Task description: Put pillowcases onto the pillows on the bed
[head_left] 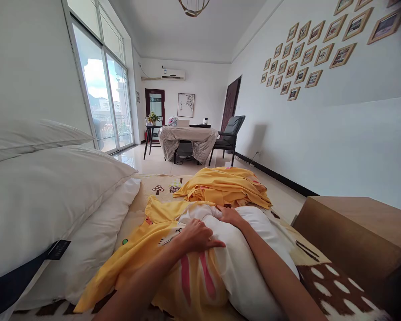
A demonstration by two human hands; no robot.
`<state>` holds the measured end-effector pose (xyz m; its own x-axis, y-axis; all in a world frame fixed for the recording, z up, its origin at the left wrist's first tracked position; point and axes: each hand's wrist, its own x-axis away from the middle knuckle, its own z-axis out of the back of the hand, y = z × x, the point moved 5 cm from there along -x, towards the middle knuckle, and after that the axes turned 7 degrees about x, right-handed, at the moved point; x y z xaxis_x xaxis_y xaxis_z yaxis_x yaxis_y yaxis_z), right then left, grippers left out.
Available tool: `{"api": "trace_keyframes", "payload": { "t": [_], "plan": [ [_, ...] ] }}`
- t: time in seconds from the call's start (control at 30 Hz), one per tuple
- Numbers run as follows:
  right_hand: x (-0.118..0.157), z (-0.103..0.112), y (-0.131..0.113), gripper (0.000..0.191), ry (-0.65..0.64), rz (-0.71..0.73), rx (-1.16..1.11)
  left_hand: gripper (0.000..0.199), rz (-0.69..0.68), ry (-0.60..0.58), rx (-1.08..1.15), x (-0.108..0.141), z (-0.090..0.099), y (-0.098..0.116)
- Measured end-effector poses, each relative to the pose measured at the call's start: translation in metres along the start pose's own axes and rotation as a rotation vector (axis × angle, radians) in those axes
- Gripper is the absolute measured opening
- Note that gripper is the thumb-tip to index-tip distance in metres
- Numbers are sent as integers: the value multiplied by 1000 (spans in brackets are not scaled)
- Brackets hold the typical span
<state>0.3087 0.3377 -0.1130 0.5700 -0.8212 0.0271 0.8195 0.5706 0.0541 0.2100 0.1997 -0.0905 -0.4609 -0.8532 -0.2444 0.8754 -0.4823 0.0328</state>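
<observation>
A white pillow (243,256) lies on the patterned blanket in front of me, its left part inside a yellow pillowcase (130,249) printed with a rabbit face and pink ears. My left hand (196,236) is curled on the pillowcase at its opening, thumb stretched out toward the pillow. Just beyond it, my right hand (229,216) grips the far edge of the pillow, close to the yellow cloth; its fingertips are partly hidden. Behind both hands rests a heap of yellow cloth (227,185).
Plump white pillows (53,191) are stacked at the left. A brown cardboard box (357,223) stands at the right. The patterned blanket (334,285) covers the surface below. Farther off are a covered table (189,133) and a black chair (230,136).
</observation>
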Motion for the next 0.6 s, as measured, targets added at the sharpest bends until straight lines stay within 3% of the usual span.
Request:
{"api": "trace_keyframes", "payload": {
  "t": [0.1, 0.17, 0.37, 0.5, 0.6],
  "plan": [
    [13, 18, -8, 36, 64, -3, 43, 71, -25, 11, 1, 0, 8, 10],
    [25, 38, -17, 32, 142, -17, 75, 70, -31, 15, 2, 3, 16, 15],
    [73, 121, -39, 26, 409, -65, 149, 70, -58, 142, -66, 7, 55, 21],
    [125, 182, -60, 22, 752, -56, 237, 72, -129, 219, -80, 0, 72, 16],
    [168, 209, -90, 26, 998, 2, 317, 59, -134, 277, 1, -8, 82, -2]
  ]
}}
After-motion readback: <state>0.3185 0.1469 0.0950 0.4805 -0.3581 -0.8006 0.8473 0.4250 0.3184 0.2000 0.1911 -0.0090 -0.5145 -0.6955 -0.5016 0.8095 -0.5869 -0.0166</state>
